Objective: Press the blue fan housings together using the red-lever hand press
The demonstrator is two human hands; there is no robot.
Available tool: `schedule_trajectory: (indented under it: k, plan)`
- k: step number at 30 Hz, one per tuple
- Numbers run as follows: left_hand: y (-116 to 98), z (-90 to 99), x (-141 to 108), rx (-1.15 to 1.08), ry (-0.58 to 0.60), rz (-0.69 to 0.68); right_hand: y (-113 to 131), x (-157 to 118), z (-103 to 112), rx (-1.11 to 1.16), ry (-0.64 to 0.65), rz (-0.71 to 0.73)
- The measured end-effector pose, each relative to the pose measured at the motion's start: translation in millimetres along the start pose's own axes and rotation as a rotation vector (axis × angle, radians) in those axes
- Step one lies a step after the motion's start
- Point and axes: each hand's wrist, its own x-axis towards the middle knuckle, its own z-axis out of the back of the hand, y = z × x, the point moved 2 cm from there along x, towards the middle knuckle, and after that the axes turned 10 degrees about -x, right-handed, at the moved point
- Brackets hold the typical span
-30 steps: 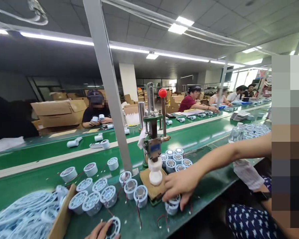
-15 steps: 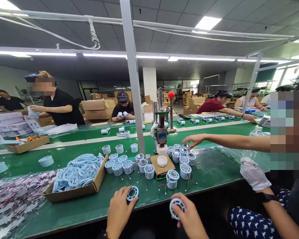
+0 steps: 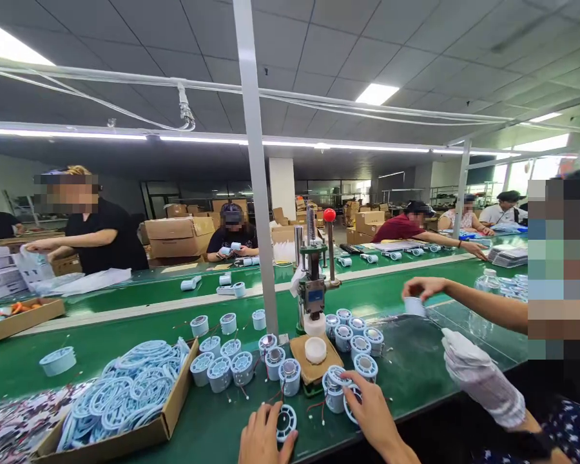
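My left hand (image 3: 265,433) is at the front edge of the green bench, its thumb and fingers closed around a light-blue spoked ring (image 3: 286,423). A second spoked ring (image 3: 352,405) is in my right hand (image 3: 374,415), partly hidden by the fingers. The fingertips of that hand reach the rim of a light-blue cylindrical housing (image 3: 334,394) with red wires, whose top has a similar spoked ring. Behind it stands a hand press (image 3: 315,290) with a red-knobbed lever. A white round seat (image 3: 316,350) sits on the brown base below its ram.
Several wired housings (image 3: 219,375) stand on both sides of the press. At left is a cardboard box (image 3: 174,412) of rings, beside wired parts (image 3: 9,419). A co-worker's hand (image 3: 423,288) holds a housing at right; their other hand wears a white glove (image 3: 481,377). A metal post (image 3: 256,161) rises behind.
My right hand has moved forward with its ring to the nearest housing. My left hand shows further right and lower, still holding its ring. The co-worker has lifted a housing away rightward.
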Motion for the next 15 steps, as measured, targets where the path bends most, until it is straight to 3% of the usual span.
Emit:
schedule_trajectory:
  k: [3, 7, 11, 15]
  plan:
    - [10.9, -5.5, -0.5, -0.019, -0.001, -0.011, -1.7, 5.5, -2.7, -0.021, 0.012, 0.066]
    - [8.0, -6.4, -7.2, -0.069, -0.014, -0.012, -12.4, 10.2, -3.7, -0.042, -0.004, 0.106]
    - [2.7, -9.4, -11.9, -0.076, -0.076, 0.002, -32.3, 6.9, -2.3, -0.081, -0.1, 0.071]
    - [12.9, -15.7, -22.2, -0.231, -0.033, 0.048, -42.6, -11.6, 7.8, -0.112, -0.229, 0.01]
